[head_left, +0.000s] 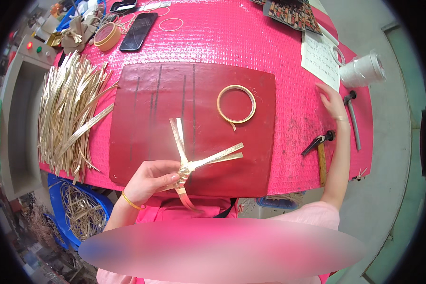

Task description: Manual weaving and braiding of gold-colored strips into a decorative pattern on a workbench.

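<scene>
Head view. The left hand (149, 181), a yellow bangle (130, 202) at its wrist, is closed in a pinch around the knotted centre of a small bundle of pale gold flat strips (189, 163). The bundle is held just above the near edge of a dark red rectangular work mat (142, 94); two strip ends fan up and away, two more fan to the right over the mat, and a short pinkish tail curls down below the fingers. The right hand (332, 100) lies well apart at the right side of the table, fingers extended and flat on the bright pink textured table cover (232, 38), grasping nothing, its fingertips just beside a white sheet of paper (320, 57).

On the mat, beyond the bundle, lies a loose ring of coiled gold strip (236, 104). Near the right forearm rest a wooden-handled hammer with a dark metal head (321, 154) and a grey metal rod tool (353, 118); a white roll of tape (364, 70) sits at the table's right edge. To the left of the mat a large heap of straight gold strips (68, 111) covers the table, above a blue plastic basket of tangled strips (80, 213). At the far side lie a black smartphone (138, 31) and a round tan spool (107, 36).
</scene>
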### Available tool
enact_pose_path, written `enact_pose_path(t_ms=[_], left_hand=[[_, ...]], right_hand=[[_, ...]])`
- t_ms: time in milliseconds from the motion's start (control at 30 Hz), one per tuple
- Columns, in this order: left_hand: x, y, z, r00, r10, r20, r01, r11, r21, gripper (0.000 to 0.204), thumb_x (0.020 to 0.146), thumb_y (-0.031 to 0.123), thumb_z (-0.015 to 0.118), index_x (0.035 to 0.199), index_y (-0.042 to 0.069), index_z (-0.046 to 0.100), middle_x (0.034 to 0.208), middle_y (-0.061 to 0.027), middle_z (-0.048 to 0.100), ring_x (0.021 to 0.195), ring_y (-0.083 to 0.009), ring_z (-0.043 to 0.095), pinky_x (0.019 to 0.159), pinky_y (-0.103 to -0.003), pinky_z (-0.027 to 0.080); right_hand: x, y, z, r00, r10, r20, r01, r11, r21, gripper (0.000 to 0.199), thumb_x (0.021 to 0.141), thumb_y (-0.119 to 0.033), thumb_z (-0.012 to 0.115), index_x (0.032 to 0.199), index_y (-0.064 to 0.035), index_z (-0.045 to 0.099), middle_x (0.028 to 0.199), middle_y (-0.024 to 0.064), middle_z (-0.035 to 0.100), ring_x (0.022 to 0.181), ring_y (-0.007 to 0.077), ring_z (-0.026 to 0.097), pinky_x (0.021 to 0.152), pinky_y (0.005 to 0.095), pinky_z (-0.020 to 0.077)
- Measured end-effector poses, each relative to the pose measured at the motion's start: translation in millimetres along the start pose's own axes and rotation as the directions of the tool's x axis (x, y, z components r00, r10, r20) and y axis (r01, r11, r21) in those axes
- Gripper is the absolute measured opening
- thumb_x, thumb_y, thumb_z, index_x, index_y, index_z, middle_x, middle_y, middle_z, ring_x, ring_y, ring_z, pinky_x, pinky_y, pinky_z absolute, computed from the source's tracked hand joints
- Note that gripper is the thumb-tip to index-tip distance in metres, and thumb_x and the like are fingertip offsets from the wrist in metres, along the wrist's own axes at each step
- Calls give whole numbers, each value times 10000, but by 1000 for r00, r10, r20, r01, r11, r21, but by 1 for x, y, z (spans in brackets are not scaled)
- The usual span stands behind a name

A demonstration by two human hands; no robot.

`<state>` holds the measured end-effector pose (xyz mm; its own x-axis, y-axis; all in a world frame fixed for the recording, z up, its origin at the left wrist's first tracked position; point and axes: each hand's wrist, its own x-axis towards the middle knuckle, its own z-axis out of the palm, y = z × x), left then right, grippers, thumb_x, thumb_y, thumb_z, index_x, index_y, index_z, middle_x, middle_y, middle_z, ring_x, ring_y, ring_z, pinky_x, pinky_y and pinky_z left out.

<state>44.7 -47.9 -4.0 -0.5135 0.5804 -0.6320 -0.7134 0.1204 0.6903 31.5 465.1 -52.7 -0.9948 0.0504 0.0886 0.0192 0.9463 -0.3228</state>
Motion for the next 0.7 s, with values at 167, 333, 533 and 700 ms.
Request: enact_pose_path(t_ms=[167, 333, 533, 700], left_hand=[[11, 6, 7, 996, 59, -64, -65, 993, -99, 294, 770, 39, 547, 1044, -56, 495, 935, -97, 567, 817, -138, 556, 730, -240, 462], [29, 9, 21, 983, 157, -99, -174, 964, -203, 253, 767, -2, 525, 1016, -40, 502, 868, -89, 575, 754, -147, 563, 699, -272, 464], [20, 15, 36, 998, 51, 45, -51, 999, -1, 243, 769, 22, 537, 1001, -46, 507, 876, -94, 576, 771, -151, 574, 711, -255, 478], [15, 2, 40, 996, 93, -7, -93, 991, -99, 243, 768, 14, 534, 1002, -48, 508, 904, -107, 568, 788, -149, 569, 715, -257, 475]], right_hand=[[-157, -76, 5, 899, 415, -142, -436, 883, -174, 390, 778, -158, 512, 1143, -55, 423, 1006, 181, 454, 964, 348, 439, 812, 382, 363], [-196, -93, 18, 882, 439, -171, -466, 868, -174, 402, 783, -143, 509, 1162, -65, 401, 947, 161, 422, 962, 333, 411, 783, 396, 351], [-116, -43, -21, 717, 642, -270, -352, 669, 655, 188, 859, -177, 417, 921, -24, 508, 605, -19, 402, 509, 51, 379, 417, 194, 295], [-2, 39, -41, 717, 620, -319, -426, 752, 503, 243, 818, -252, 472, 810, -21, 546, 515, 14, 447, 401, 123, 426, 387, 245, 312]])
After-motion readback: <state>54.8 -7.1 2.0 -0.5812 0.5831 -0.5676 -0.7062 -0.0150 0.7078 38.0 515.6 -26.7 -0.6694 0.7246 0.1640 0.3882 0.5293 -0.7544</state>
